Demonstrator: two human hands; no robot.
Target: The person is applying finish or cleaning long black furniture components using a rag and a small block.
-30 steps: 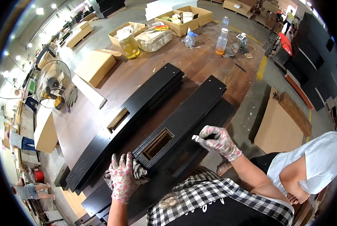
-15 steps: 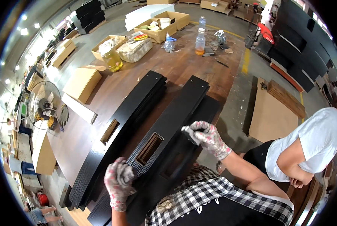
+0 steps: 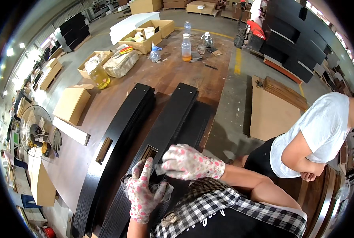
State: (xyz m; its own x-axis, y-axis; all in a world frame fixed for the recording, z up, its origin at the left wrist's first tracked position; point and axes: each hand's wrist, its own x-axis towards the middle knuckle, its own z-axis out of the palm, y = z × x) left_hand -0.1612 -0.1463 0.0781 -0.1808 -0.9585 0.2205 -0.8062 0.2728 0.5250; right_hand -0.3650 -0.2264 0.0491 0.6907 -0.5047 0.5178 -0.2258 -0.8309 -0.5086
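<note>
My left hand [image 3: 142,194], in a white glove with pink spots, is above the near black board with two fingers stretched forward. A crumpled grey cloth [image 3: 167,191] shows under its palm and thumb. My right hand [image 3: 190,162], gloved alike, is closed just right of it; a small grey piece [image 3: 159,169] pokes from its fingertips, its kind unclear. Below both hands lies a stack of long black boards [image 3: 169,115]; the top one has a rectangular slot [image 3: 150,152], partly covered by my fingers. Another curved black stack [image 3: 123,123], also slotted, lies to its left.
Bottles [image 3: 186,47], a jar of yellow liquid [image 3: 97,74], a wrapped block [image 3: 121,63] and open cartons [image 3: 145,41] stand on the table's far side. A fan [image 3: 35,129] is at left. A person in a white shirt [image 3: 311,135] is close on my right.
My right hand has come left and down beside my left hand. The left hand has moved right, its fingers now stretched out. The view has shifted, so the table sits further left.
</note>
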